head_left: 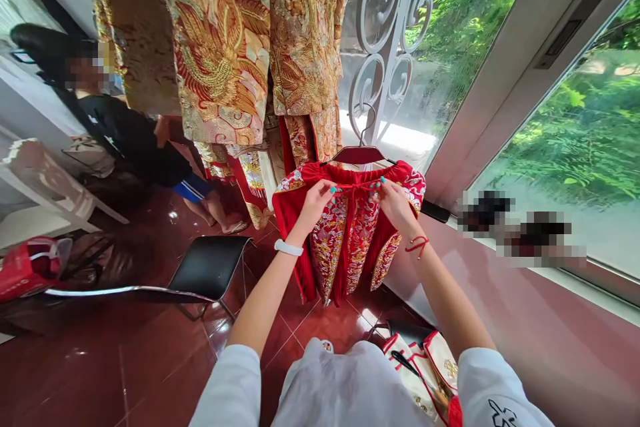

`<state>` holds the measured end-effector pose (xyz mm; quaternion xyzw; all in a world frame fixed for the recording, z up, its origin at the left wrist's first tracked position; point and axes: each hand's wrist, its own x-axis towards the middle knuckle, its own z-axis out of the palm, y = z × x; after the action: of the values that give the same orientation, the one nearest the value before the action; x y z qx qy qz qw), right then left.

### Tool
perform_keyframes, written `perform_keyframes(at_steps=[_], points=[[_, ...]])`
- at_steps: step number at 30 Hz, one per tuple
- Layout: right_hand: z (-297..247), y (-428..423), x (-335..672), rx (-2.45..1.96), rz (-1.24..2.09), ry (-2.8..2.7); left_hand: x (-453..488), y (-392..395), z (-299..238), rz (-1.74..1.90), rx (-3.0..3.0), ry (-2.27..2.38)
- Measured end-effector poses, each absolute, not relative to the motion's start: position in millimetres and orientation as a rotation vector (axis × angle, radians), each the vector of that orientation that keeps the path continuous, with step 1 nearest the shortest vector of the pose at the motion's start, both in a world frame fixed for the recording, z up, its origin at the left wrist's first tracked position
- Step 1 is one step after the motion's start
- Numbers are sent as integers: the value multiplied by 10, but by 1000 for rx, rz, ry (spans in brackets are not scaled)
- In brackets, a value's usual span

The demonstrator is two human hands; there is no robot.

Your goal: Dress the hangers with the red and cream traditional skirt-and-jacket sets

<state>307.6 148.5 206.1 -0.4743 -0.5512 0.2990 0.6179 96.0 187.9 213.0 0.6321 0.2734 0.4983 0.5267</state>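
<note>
A red garment (355, 240) with silver and gold embroidered panels hangs from a dark red hanger (359, 155). The hanger's hook reaches up to a white scrolled metal grille (380, 53). Across the gathered upper edge runs a thin red tie cord (356, 189), knotted near the middle. My left hand (319, 203) pinches one side of the cord, its fingertips against the fabric. On the other side my right hand (396, 204) pinches the cord, fingers closed. Both arms are stretched forward, with the cord drawn sideways between the hands.
Gold embroidered garments (220, 47) hang at the upper left. A black chair (213, 267) stands to my left, and a person (130, 127) is beyond it. White cloth items with red trim (417, 367) lie at lower right, near a window ledge (525, 267).
</note>
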Motion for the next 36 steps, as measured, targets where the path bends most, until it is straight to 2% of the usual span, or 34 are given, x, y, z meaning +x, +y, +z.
perform_keyframes(at_steps=[2, 3, 9, 11, 16, 17, 20, 22, 24, 26, 28, 29, 34, 36], points=[[2061, 1486, 3032, -1058, 870, -1241, 1032, 1843, 2113, 1048, 1235, 533], [2082, 1478, 3047, -1082, 855, -1287, 1025, 1836, 2113, 984, 1199, 511], [2354, 1326, 3361, -1338, 179, -1690, 686, 1842, 2165, 926, 1821, 766], [2376, 1284, 3392, -1369, 64, -1721, 637, 1826, 2150, 942, 1923, 829], [2265, 1262, 3423, -1214, 615, -1652, 683, 1825, 2043, 970, 1761, 779], [2251, 1256, 3445, -1259, 573, -1631, 694, 1824, 2028, 948, 1726, 766], [2243, 1208, 3509, -1516, 37, -1539, 698, 1775, 2033, 915, 1744, 809], [2234, 1169, 3561, -1534, -175, -1536, 646, 1722, 2080, 929, 1827, 844], [2195, 1154, 3662, -1404, -100, -1577, 521, 1726, 2158, 1013, 1881, 804], [2125, 1186, 3832, -1277, 21, -1528, 331, 1856, 2253, 1273, 1827, 727], [2039, 1262, 4038, -1284, 56, -1486, 123, 2122, 2333, 1547, 1699, 733], [1997, 1309, 4133, -1326, 51, -1508, 34, 2285, 2356, 1562, 1666, 791], [1885, 1489, 4306, -1426, -7, -1718, -137, 2885, 2239, 847, 1395, 1116], [1896, 1495, 4274, -1474, -90, -1715, -117, 2919, 2128, 704, 1218, 1136]])
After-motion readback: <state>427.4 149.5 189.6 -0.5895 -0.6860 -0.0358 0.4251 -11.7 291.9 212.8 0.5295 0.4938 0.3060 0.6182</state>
